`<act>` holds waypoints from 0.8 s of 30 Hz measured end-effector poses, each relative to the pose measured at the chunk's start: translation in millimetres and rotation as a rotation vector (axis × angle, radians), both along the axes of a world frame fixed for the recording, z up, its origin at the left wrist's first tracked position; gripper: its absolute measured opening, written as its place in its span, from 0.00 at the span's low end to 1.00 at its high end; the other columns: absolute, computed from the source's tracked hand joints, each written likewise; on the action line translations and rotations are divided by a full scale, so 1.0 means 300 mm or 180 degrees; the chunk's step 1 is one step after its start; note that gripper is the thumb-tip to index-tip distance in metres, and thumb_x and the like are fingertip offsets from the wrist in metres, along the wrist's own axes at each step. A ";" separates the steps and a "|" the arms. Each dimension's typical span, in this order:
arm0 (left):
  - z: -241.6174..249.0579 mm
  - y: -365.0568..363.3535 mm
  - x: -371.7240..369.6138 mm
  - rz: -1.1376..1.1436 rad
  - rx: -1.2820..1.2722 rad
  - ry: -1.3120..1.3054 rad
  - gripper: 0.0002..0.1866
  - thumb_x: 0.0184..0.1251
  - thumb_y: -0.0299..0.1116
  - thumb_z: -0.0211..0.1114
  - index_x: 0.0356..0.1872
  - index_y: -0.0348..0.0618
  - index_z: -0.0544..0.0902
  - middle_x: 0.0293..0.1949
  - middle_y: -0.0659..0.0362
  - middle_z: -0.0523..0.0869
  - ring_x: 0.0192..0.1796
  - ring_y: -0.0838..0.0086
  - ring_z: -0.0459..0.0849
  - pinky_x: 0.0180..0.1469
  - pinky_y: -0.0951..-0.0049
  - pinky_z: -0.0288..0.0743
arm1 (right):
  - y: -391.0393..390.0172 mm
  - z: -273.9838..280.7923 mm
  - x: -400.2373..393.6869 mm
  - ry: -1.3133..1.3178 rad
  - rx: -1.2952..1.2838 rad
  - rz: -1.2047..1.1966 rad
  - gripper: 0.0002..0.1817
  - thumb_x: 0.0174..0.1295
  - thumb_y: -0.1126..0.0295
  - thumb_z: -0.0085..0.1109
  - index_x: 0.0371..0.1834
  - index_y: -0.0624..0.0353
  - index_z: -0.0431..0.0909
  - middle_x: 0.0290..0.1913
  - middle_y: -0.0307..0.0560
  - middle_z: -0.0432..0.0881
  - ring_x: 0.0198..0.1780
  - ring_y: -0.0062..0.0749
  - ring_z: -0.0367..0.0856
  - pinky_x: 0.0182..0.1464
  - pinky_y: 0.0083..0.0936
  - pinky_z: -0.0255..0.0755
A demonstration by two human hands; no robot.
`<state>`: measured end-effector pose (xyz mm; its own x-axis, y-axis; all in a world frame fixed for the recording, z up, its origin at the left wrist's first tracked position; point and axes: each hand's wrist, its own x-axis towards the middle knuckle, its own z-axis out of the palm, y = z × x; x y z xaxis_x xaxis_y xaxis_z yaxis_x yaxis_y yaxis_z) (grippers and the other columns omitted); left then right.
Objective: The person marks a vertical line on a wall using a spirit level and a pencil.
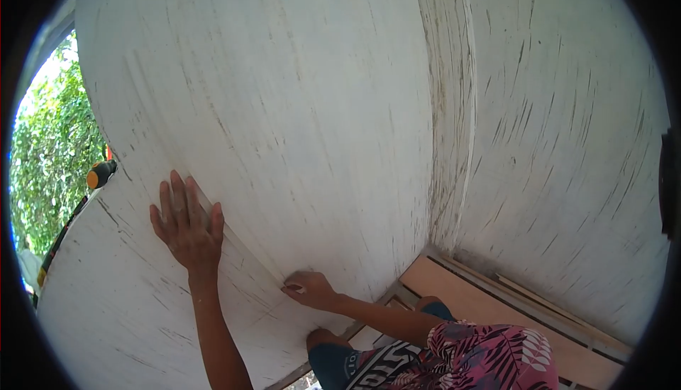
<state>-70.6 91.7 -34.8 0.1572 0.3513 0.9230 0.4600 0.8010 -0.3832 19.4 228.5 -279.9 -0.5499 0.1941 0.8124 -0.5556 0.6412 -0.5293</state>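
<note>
My left hand lies flat on a large white, dark-streaked panel, with its fingers spread and pointing up. Lower and to the right, my right hand is closed, its fingertips pinched right at the panel surface. What the pinch holds, if anything, I cannot tell. A thin pale straight edge runs slantwise across the panel from beside my left thumb to my right fingertips.
A black-and-orange tool handle sticks out at the panel's left edge, with green foliage beyond. A streaked wall meets the panel at a corner on the right. Brown boards lie below it, near my knees.
</note>
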 end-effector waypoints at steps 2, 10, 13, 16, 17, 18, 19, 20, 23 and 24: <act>-0.008 0.002 -0.001 0.0038 0.0093 -0.0014 0.29 0.77 0.53 0.55 0.72 0.51 0.73 0.75 0.61 0.72 0.78 0.64 0.64 0.81 0.55 0.46 | 0.004 -0.010 -0.002 0.0000 -0.0018 -0.0004 0.07 0.59 0.69 0.72 0.33 0.59 0.84 0.32 0.45 0.85 0.29 0.37 0.85 0.33 0.30 0.79; 0.001 0.008 -0.002 -0.0009 0.0110 0.0070 0.29 0.77 0.56 0.55 0.73 0.56 0.73 0.75 0.66 0.72 0.78 0.69 0.66 0.80 0.60 0.48 | 0.002 -0.019 -0.011 -0.0136 -0.0058 -0.0076 0.08 0.57 0.68 0.73 0.33 0.60 0.84 0.31 0.45 0.84 0.29 0.38 0.84 0.33 0.32 0.78; 0.000 0.012 -0.013 0.0021 0.0166 0.0120 0.29 0.77 0.58 0.53 0.72 0.58 0.74 0.74 0.66 0.73 0.76 0.70 0.68 0.80 0.61 0.49 | 0.001 -0.022 -0.014 -0.0065 -0.0125 -0.0028 0.08 0.57 0.68 0.73 0.33 0.59 0.84 0.31 0.44 0.84 0.29 0.37 0.84 0.33 0.32 0.78; 0.002 0.015 -0.009 -0.0055 0.0182 0.0160 0.29 0.78 0.57 0.54 0.73 0.58 0.73 0.75 0.68 0.73 0.77 0.71 0.67 0.80 0.62 0.49 | -0.005 -0.016 -0.009 -0.0019 -0.0183 -0.0051 0.07 0.57 0.68 0.73 0.33 0.58 0.84 0.31 0.44 0.84 0.30 0.37 0.84 0.34 0.32 0.78; 0.003 0.016 -0.006 -0.0112 0.0187 0.0183 0.28 0.78 0.55 0.55 0.73 0.58 0.73 0.75 0.69 0.72 0.77 0.72 0.66 0.79 0.63 0.49 | -0.006 -0.014 -0.005 -0.0037 -0.0171 -0.0075 0.07 0.57 0.68 0.73 0.33 0.58 0.84 0.31 0.43 0.84 0.30 0.36 0.84 0.34 0.31 0.78; 0.003 0.017 -0.006 -0.0115 0.0176 0.0170 0.28 0.78 0.55 0.55 0.73 0.58 0.73 0.75 0.69 0.72 0.77 0.72 0.66 0.79 0.63 0.49 | -0.004 -0.017 -0.004 -0.0054 -0.0158 -0.0099 0.07 0.57 0.68 0.73 0.33 0.58 0.84 0.31 0.43 0.83 0.30 0.36 0.84 0.34 0.31 0.78; 0.003 0.015 -0.009 -0.0102 0.0175 0.0190 0.28 0.78 0.55 0.55 0.73 0.58 0.73 0.74 0.68 0.73 0.77 0.72 0.67 0.79 0.63 0.49 | -0.004 -0.019 -0.007 -0.0067 -0.0168 -0.0101 0.07 0.57 0.68 0.73 0.33 0.58 0.84 0.31 0.43 0.83 0.30 0.36 0.84 0.34 0.31 0.78; 0.003 0.015 -0.011 -0.0086 0.0175 0.0211 0.28 0.78 0.55 0.55 0.73 0.58 0.73 0.74 0.68 0.73 0.77 0.72 0.67 0.79 0.63 0.49 | -0.004 -0.020 -0.010 -0.0015 -0.0176 -0.0091 0.07 0.57 0.68 0.73 0.33 0.58 0.84 0.31 0.44 0.83 0.30 0.36 0.84 0.34 0.31 0.78; 0.002 0.017 -0.017 -0.0030 0.0229 0.0229 0.29 0.78 0.60 0.52 0.72 0.60 0.75 0.73 0.69 0.75 0.75 0.72 0.70 0.80 0.63 0.49 | 0.000 -0.024 -0.010 0.0017 -0.0167 -0.0094 0.08 0.57 0.68 0.73 0.34 0.57 0.84 0.31 0.44 0.83 0.30 0.37 0.84 0.34 0.31 0.78; 0.000 0.015 -0.018 0.0011 0.0200 0.0200 0.29 0.78 0.60 0.52 0.72 0.60 0.75 0.73 0.69 0.75 0.75 0.72 0.70 0.80 0.63 0.49 | -0.003 -0.031 -0.009 0.0010 -0.0143 -0.0112 0.08 0.57 0.68 0.73 0.34 0.57 0.84 0.31 0.44 0.84 0.31 0.37 0.84 0.34 0.31 0.78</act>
<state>-75.9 96.3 -34.8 0.2145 0.2936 0.9315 0.4338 0.8259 -0.3602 16.8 227.5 -289.3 -0.5396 0.2495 0.8041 -0.5349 0.6360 -0.5563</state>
